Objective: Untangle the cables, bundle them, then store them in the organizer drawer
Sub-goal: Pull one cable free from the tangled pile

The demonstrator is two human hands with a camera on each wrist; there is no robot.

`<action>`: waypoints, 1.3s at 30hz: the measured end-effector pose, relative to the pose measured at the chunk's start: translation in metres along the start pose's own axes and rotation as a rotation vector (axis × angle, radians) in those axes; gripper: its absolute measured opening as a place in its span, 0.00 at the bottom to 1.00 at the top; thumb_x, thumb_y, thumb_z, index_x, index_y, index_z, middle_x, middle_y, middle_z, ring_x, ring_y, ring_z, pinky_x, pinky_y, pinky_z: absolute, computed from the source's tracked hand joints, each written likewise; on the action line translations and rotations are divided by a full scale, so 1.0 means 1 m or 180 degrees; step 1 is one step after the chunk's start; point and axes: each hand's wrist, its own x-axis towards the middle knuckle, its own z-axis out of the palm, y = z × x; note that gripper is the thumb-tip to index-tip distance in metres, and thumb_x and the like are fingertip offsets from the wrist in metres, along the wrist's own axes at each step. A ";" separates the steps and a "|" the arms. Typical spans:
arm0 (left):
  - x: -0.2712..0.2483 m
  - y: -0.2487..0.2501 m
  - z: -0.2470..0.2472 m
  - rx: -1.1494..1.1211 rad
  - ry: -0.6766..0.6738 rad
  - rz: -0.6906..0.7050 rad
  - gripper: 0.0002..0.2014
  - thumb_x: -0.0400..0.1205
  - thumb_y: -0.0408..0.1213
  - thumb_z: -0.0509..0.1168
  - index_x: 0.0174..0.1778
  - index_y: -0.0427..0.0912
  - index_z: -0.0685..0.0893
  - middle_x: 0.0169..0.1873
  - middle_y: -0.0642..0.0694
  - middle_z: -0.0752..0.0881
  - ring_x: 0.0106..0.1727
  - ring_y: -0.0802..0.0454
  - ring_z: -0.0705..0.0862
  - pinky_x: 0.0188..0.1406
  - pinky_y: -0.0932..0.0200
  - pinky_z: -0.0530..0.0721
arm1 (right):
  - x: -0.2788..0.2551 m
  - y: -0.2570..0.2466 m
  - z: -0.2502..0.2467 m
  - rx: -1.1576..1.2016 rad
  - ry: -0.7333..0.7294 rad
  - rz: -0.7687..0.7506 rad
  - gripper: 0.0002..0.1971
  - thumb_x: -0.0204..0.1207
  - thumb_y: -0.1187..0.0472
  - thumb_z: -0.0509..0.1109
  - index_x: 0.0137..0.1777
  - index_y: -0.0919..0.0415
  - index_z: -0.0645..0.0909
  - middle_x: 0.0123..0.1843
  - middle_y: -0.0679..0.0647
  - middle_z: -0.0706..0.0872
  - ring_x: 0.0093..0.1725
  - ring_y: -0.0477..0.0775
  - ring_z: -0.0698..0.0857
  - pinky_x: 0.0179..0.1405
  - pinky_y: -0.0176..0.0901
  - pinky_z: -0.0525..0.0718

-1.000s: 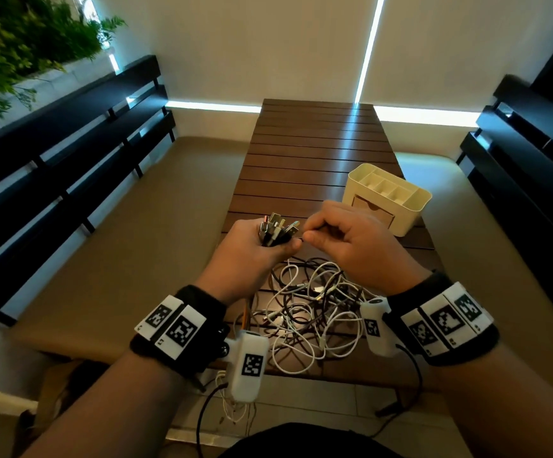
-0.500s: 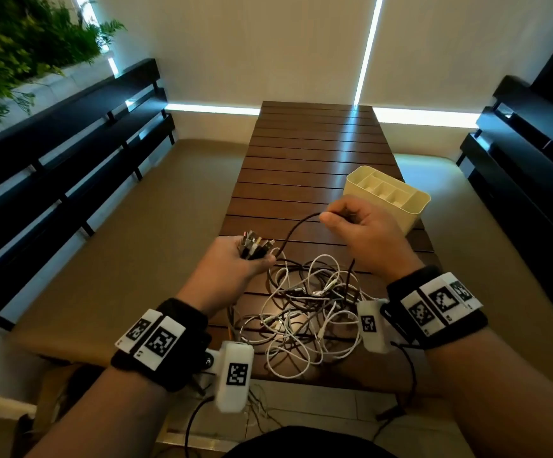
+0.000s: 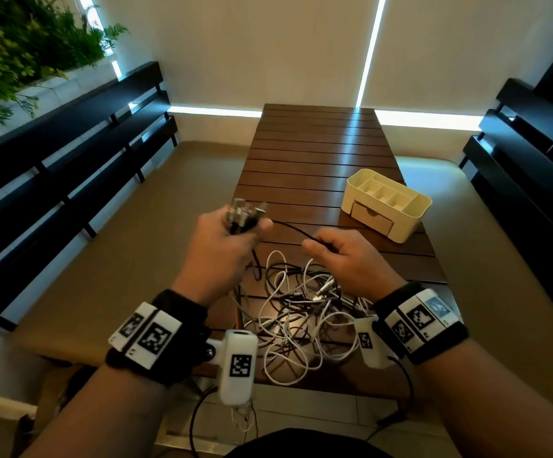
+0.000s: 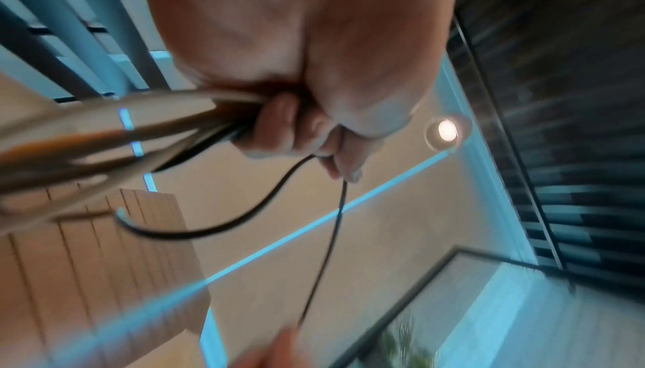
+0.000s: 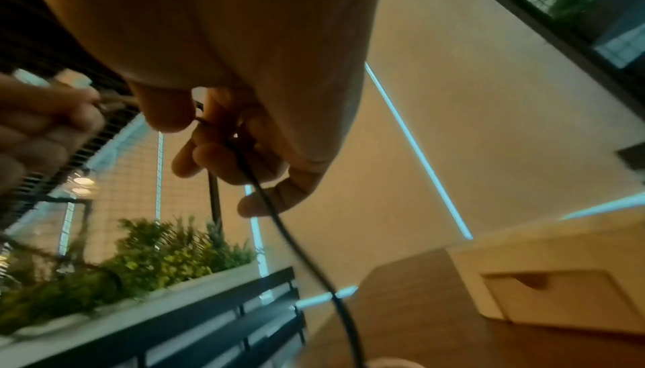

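Cables (image 3: 301, 312), white and black, tangled on table (image 3: 318, 153) near edge; left hand (image 3: 225, 249) fisted round bunch of plugs (image 3: 243, 214), right hand (image 3: 344, 259) pinching one black cable (image 3: 288, 228) strung between hands; organizer (image 3: 385, 206) beyond right hand, drawer (image 3: 371, 218) closed.

Cable bundle (image 4: 104, 137) blurred, edge-cropped
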 end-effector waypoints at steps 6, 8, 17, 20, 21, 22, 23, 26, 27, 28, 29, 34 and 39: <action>0.002 -0.018 -0.030 -0.0188 0.0116 -0.0635 0.14 0.79 0.52 0.73 0.36 0.46 0.82 0.27 0.44 0.72 0.27 0.49 0.68 0.30 0.51 0.69 | 0.004 0.014 -0.018 0.0500 0.0732 0.0662 0.10 0.86 0.51 0.63 0.45 0.47 0.82 0.33 0.42 0.82 0.34 0.43 0.78 0.38 0.39 0.77; -0.003 -0.026 -0.023 0.0191 -0.0171 -0.0888 0.12 0.82 0.45 0.73 0.34 0.47 0.83 0.22 0.53 0.75 0.24 0.55 0.71 0.31 0.57 0.71 | 0.012 0.006 -0.033 0.0373 0.1009 0.0365 0.08 0.85 0.52 0.66 0.44 0.47 0.82 0.33 0.39 0.80 0.33 0.36 0.76 0.36 0.29 0.75; -0.003 -0.008 -0.023 0.0284 0.0917 -0.0208 0.03 0.83 0.40 0.71 0.45 0.48 0.87 0.39 0.47 0.87 0.39 0.57 0.83 0.39 0.65 0.82 | 0.011 0.007 -0.017 -0.0930 0.0070 -0.0192 0.06 0.81 0.57 0.71 0.42 0.49 0.82 0.38 0.40 0.78 0.38 0.36 0.77 0.38 0.26 0.68; -0.002 0.003 -0.014 0.0543 0.0486 -0.0067 0.04 0.83 0.41 0.71 0.47 0.56 0.84 0.41 0.56 0.86 0.42 0.66 0.82 0.39 0.75 0.78 | 0.009 -0.004 -0.010 -0.1058 -0.0203 -0.0378 0.06 0.82 0.56 0.70 0.43 0.51 0.84 0.39 0.39 0.75 0.39 0.37 0.76 0.38 0.26 0.68; -0.002 0.004 -0.009 0.0697 0.0180 -0.0077 0.04 0.83 0.41 0.71 0.49 0.56 0.84 0.41 0.58 0.85 0.43 0.66 0.82 0.40 0.73 0.79 | 0.009 -0.009 -0.009 -0.1040 -0.0224 -0.0472 0.06 0.82 0.56 0.70 0.45 0.54 0.85 0.39 0.38 0.75 0.39 0.36 0.77 0.38 0.25 0.70; -0.002 0.005 -0.003 0.0902 -0.0151 -0.0038 0.03 0.83 0.42 0.71 0.50 0.53 0.85 0.41 0.58 0.85 0.43 0.65 0.82 0.42 0.69 0.80 | 0.010 -0.014 -0.009 -0.1011 -0.0209 -0.0568 0.06 0.82 0.57 0.71 0.46 0.56 0.86 0.39 0.38 0.75 0.39 0.35 0.76 0.38 0.24 0.71; -0.001 0.004 0.002 0.1092 -0.0455 -0.0002 0.04 0.83 0.43 0.71 0.50 0.49 0.86 0.41 0.55 0.86 0.42 0.61 0.83 0.44 0.62 0.82 | 0.010 -0.019 -0.010 -0.0976 -0.0175 -0.0655 0.06 0.82 0.58 0.71 0.46 0.58 0.87 0.39 0.38 0.74 0.39 0.34 0.76 0.39 0.23 0.72; -0.002 -0.002 0.010 0.1208 -0.0809 0.0052 0.10 0.82 0.46 0.71 0.42 0.44 0.84 0.35 0.50 0.84 0.34 0.57 0.80 0.38 0.53 0.83 | 0.007 -0.029 -0.014 -0.0883 -0.0029 -0.0794 0.04 0.81 0.60 0.72 0.47 0.58 0.87 0.38 0.36 0.74 0.40 0.32 0.76 0.41 0.21 0.73; -0.002 -0.002 0.009 0.1199 -0.0728 0.0127 0.11 0.82 0.46 0.71 0.40 0.43 0.83 0.33 0.49 0.83 0.32 0.59 0.78 0.34 0.57 0.80 | 0.006 -0.028 -0.014 -0.0835 0.0002 -0.0762 0.04 0.81 0.59 0.71 0.48 0.57 0.86 0.38 0.36 0.75 0.40 0.32 0.77 0.42 0.21 0.73; -0.003 -0.001 0.008 0.1135 -0.0565 0.0192 0.11 0.82 0.46 0.71 0.40 0.43 0.83 0.32 0.48 0.83 0.30 0.59 0.77 0.31 0.61 0.77 | 0.005 -0.025 -0.014 -0.0749 0.0019 -0.0669 0.04 0.82 0.58 0.70 0.47 0.54 0.85 0.38 0.37 0.76 0.40 0.32 0.77 0.41 0.22 0.73; -0.004 0.002 0.004 0.1001 -0.0337 0.0226 0.11 0.82 0.46 0.71 0.39 0.43 0.83 0.31 0.47 0.83 0.29 0.58 0.77 0.29 0.63 0.75 | 0.003 -0.021 -0.012 -0.0621 0.0024 -0.0505 0.05 0.84 0.56 0.68 0.47 0.51 0.84 0.37 0.38 0.78 0.39 0.33 0.78 0.39 0.23 0.74; -0.001 0.000 -0.029 -0.0175 0.0640 -0.0051 0.14 0.83 0.47 0.69 0.33 0.48 0.78 0.26 0.48 0.75 0.28 0.49 0.73 0.30 0.51 0.74 | -0.006 0.010 -0.003 -0.0210 0.0110 0.0432 0.15 0.88 0.49 0.58 0.46 0.55 0.82 0.39 0.54 0.84 0.39 0.57 0.83 0.39 0.53 0.80; -0.006 -0.028 -0.028 0.0526 0.0013 -0.0936 0.03 0.83 0.42 0.72 0.44 0.49 0.88 0.32 0.48 0.85 0.33 0.54 0.78 0.35 0.57 0.74 | 0.006 -0.008 -0.023 0.0588 0.0773 0.0444 0.15 0.80 0.37 0.61 0.40 0.43 0.82 0.27 0.48 0.73 0.28 0.56 0.71 0.29 0.50 0.72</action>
